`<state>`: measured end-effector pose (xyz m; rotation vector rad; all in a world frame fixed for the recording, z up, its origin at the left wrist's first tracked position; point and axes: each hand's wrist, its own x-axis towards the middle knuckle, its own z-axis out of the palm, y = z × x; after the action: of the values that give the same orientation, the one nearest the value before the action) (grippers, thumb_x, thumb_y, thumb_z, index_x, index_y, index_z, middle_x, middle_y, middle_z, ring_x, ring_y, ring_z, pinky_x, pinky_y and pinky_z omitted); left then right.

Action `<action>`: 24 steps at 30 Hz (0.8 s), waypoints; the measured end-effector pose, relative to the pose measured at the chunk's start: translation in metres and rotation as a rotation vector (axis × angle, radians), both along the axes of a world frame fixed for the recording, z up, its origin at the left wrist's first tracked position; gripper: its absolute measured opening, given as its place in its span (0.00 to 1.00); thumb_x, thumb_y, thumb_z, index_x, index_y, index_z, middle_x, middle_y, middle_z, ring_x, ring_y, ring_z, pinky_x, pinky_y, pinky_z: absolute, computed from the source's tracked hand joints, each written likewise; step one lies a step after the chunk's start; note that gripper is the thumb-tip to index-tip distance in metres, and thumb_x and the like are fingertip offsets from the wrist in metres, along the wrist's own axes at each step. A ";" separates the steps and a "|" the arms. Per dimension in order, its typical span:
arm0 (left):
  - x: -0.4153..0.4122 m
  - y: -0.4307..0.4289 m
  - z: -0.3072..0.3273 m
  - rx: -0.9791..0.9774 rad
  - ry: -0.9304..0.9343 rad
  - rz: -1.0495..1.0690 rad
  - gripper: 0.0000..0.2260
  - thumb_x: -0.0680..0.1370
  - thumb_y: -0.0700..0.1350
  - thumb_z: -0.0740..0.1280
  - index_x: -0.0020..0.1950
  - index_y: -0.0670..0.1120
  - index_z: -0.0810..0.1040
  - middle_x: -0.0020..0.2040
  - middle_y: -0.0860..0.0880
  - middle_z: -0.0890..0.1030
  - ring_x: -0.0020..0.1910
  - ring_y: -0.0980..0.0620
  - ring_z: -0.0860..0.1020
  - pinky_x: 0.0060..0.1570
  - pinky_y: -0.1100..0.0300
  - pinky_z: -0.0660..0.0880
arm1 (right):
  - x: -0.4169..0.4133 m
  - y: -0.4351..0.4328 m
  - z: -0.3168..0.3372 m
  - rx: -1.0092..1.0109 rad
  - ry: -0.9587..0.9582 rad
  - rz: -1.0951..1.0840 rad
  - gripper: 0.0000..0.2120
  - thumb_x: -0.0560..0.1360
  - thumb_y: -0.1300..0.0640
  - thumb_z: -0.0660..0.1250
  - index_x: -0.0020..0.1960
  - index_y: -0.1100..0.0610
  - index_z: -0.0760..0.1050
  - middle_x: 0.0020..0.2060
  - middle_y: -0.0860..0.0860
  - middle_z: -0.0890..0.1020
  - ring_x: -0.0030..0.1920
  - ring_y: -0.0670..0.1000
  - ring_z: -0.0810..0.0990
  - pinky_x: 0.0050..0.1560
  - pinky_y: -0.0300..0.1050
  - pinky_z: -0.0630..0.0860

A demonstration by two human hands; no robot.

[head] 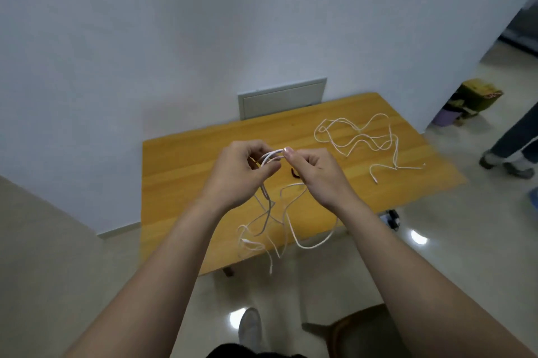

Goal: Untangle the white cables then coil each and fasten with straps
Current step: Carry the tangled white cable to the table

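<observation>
Both forearms bare, reaching forward and converging over the middle of the tabletop (pixel 189 171); hands raised above it, wrists close, backs of the hands facing the camera. Left hand (pixel 241 171): fingers curled around several small loops of the held white cable (pixel 272 153), thumb pressed across them. Right hand (pixel 314 174): thumb and forefinger pinch the top of the same loops, the other fingers folded into the palm. This cable is thin, round and smooth; below the left hand it drops to the surface in loose tangled bends, and its slack spills over the near edge, one wide U-shaped loop and a plug end hanging past it. Second white cable (pixel 361 139): lying flat toward the far right corner in open wavy curves, well apart from the hands, both ends pointing toward the right edge. Dark strap (pixel 294 173): short, curved, lying on the wood just beside the right hand; material unclear. Tabletop is yellow-orange wood with lengthwise grain and rounded corners.
</observation>
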<state>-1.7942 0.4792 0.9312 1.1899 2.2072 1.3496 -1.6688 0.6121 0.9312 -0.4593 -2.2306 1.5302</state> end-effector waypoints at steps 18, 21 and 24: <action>-0.075 0.141 0.001 0.078 -0.126 -0.037 0.09 0.79 0.48 0.72 0.40 0.48 0.82 0.28 0.49 0.81 0.25 0.59 0.74 0.30 0.64 0.67 | -0.085 0.151 0.002 0.116 -0.016 -0.016 0.31 0.81 0.43 0.62 0.36 0.71 0.71 0.29 0.53 0.60 0.32 0.50 0.59 0.34 0.54 0.57; -0.081 0.173 -0.001 0.085 -0.126 0.041 0.10 0.79 0.49 0.72 0.39 0.50 0.82 0.27 0.48 0.81 0.24 0.57 0.71 0.28 0.64 0.65 | -0.105 0.190 0.000 0.096 0.001 0.067 0.28 0.82 0.44 0.63 0.34 0.66 0.73 0.28 0.51 0.62 0.31 0.51 0.60 0.33 0.56 0.60; -0.082 0.210 -0.003 0.087 -0.140 0.136 0.11 0.79 0.51 0.73 0.39 0.49 0.83 0.26 0.48 0.80 0.24 0.54 0.72 0.28 0.61 0.66 | -0.117 0.233 -0.008 0.039 -0.002 0.126 0.21 0.83 0.50 0.63 0.32 0.50 0.79 0.26 0.43 0.66 0.30 0.44 0.63 0.33 0.46 0.61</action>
<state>-1.8758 0.6893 0.9282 0.9565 2.1833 1.5472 -1.7862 0.8447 0.9229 -0.3145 -2.3261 1.5442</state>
